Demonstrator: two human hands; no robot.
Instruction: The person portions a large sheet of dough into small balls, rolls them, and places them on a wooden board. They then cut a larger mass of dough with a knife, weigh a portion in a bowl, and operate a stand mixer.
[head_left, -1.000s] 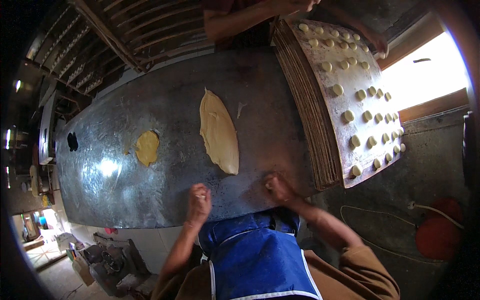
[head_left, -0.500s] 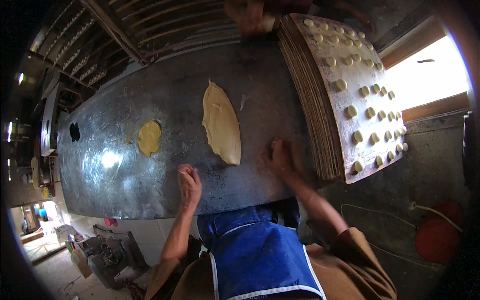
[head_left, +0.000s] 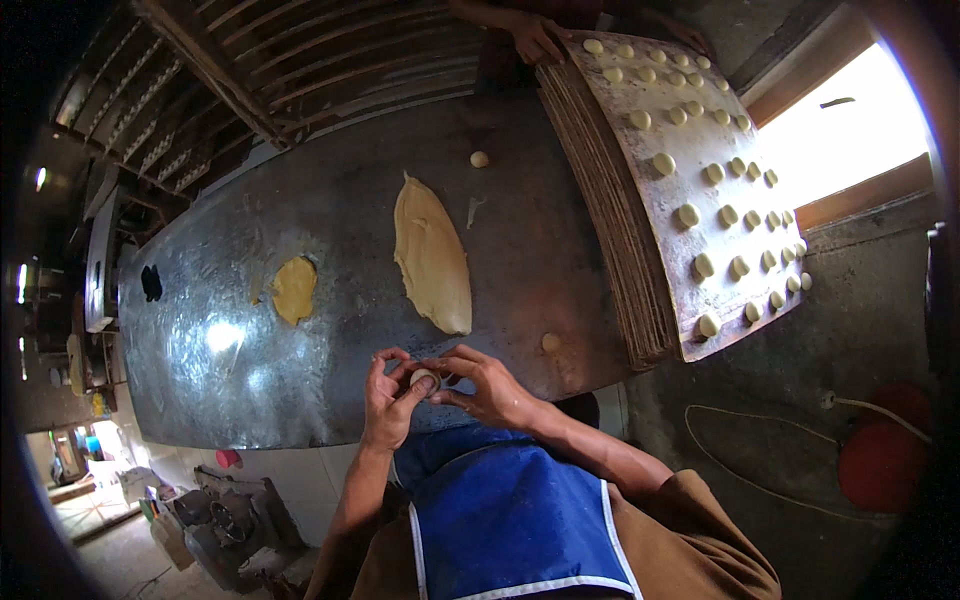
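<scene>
Just above the table's near edge, my left hand [head_left: 384, 405] grips a small pale dough ball [head_left: 424, 379] between thumb and fingers. My right hand [head_left: 495, 390] meets it there, its thumb and fingertips closed at the ball's right side. Beyond my hands lies a long, smooth, pale mass of dough [head_left: 432, 260], pointed at its far end. A smaller yellow lump [head_left: 294, 290], soft-looking, sits to its left. One loose dough piece [head_left: 551, 343] rests right of my right hand; a second dough ball [head_left: 479, 159] is at the far side.
The dark metal table [head_left: 340, 400] spans the middle. At right, a thick stack of boards [head_left: 695, 150] carries rows of dough balls on top. A co-worker's hand [head_left: 538, 38] touches its far corner. Wooden racks [head_left: 330, 70] stand behind; a red object [head_left: 880, 460] and cord are lower right.
My hands, apart before, have come together at the near edge around a dough ball. Two dough pieces now show on the table. The co-worker's hand has moved onto the board stack's corner.
</scene>
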